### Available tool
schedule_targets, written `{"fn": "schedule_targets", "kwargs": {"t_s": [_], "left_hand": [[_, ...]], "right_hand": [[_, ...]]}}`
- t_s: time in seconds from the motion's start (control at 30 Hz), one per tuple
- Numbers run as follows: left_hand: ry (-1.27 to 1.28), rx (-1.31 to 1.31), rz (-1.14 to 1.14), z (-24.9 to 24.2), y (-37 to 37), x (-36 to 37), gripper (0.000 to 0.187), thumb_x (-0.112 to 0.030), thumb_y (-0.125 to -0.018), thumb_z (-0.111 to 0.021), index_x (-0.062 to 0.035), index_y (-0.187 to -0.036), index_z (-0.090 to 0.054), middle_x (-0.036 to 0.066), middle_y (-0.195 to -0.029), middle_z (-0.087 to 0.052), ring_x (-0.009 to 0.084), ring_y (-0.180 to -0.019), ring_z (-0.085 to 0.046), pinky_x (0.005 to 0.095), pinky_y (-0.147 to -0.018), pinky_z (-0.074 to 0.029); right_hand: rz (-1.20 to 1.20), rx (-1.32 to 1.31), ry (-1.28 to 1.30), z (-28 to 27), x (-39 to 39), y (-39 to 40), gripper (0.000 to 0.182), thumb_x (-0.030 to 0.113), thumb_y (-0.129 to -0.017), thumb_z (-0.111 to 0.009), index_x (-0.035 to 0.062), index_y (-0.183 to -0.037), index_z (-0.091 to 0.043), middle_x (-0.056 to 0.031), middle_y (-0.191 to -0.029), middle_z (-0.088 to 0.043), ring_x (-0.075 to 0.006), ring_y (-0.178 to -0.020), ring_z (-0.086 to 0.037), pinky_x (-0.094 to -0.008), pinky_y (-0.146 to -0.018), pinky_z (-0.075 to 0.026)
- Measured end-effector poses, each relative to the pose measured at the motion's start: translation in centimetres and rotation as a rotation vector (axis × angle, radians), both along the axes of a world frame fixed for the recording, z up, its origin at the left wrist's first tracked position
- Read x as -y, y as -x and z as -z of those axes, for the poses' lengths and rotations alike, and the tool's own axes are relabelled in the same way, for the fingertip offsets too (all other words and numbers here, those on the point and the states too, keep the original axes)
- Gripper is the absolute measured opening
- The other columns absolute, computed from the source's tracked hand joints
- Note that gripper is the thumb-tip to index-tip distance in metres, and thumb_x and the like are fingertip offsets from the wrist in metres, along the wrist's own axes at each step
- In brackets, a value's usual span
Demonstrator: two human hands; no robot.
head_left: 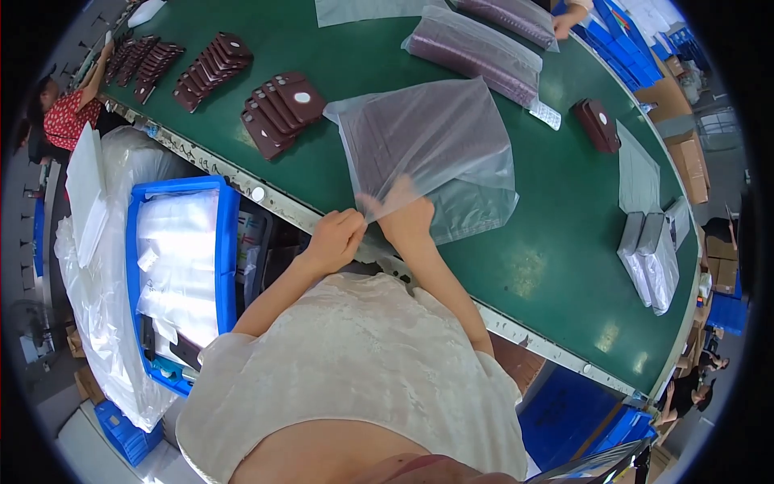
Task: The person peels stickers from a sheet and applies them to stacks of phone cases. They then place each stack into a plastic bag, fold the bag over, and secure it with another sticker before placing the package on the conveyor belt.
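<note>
A clear plastic bag (476,189) lies on the green table in front of me, with a dark maroon stack (419,133) showing through its film. At the bag's near left corner, my left hand (337,239) is closed, its fingers pinched on the edge of the film. Beside it, my right hand (409,216) grips the bag's near side. Film partly covers the fingers of that hand, with the thumb pointing toward my left hand.
Maroon wallet-like pieces (282,113) lie in fanned rows at left; another maroon stack (595,125) sits at right. Filled bags (476,60) lie at the back, near another person's hand (571,18). Wrapped packs (645,254) rest far right. A blue crate (227,258) stands left.
</note>
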State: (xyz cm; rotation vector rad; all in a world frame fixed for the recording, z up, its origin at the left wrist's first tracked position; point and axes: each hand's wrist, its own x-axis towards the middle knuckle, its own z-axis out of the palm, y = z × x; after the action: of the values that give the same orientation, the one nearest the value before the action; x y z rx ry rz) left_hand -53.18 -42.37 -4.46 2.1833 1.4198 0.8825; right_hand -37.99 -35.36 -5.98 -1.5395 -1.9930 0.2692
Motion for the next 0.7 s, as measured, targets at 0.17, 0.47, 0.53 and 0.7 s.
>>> {"fn": "schedule_targets", "kwargs": {"t_s": [0.17, 0.47, 0.53, 0.7], "left_hand": [[0.013, -0.011, -0.01, 0.1, 0.0, -0.1, 0.014, -0.008, -0.091, -0.057, -0.0026, -0.082, -0.049, 0.014, -0.078, -0.051, 0.0367, -0.07, -0.051, 0.0442, -0.063, -0.04], [0.238, -0.056, 0.216, -3.8, 2.8, -1.9, 0.011, -0.013, -0.093, -0.06, -0.0037, -0.089, -0.057, 0.011, -0.083, -0.058, 0.0329, -0.078, -0.057, 0.0425, -0.071, -0.043], [0.064, -0.133, 0.089, -5.4, 3.4, -4.6, 0.014, -0.017, -0.095, -0.059, -0.0035, -0.097, -0.061, 0.011, -0.093, -0.063, 0.0332, -0.09, -0.06, 0.0428, -0.08, -0.045], [-0.404, -0.202, -0.099, -4.3, 1.5, -15.0, 0.034, -0.023, -0.098, -0.056, -0.0049, -0.126, -0.06, 0.016, -0.131, -0.06, 0.0344, -0.128, -0.052, 0.0439, -0.105, -0.041]], "right_hand": [[-0.14, 0.051, -0.016, 1.4, -0.4, 0.2, 0.048, 0.05, -0.08, -0.075, 0.0071, -0.067, -0.057, -0.0126, -0.053, -0.054, -0.0355, -0.052, -0.061, -0.0422, -0.045, -0.047], [-0.3, -0.193, -0.114, 3.8, -2.0, -0.5, 0.032, 0.033, -0.093, -0.065, 0.0052, -0.077, -0.064, -0.0177, -0.069, -0.064, -0.0371, -0.061, -0.064, -0.045, -0.052, -0.049], [-0.311, -0.258, -0.1, 4.9, -1.2, -1.3, 0.03, 0.031, -0.094, -0.064, 0.0048, -0.079, -0.065, -0.0181, -0.073, -0.066, -0.0371, -0.064, -0.065, -0.0456, -0.054, -0.05], [-0.218, -0.28, 0.113, 5.5, -1.7, -1.9, 0.033, 0.032, -0.098, -0.057, 0.0043, -0.081, -0.064, -0.0219, -0.08, -0.066, -0.0419, -0.072, -0.064, -0.0493, -0.061, -0.05]]}}
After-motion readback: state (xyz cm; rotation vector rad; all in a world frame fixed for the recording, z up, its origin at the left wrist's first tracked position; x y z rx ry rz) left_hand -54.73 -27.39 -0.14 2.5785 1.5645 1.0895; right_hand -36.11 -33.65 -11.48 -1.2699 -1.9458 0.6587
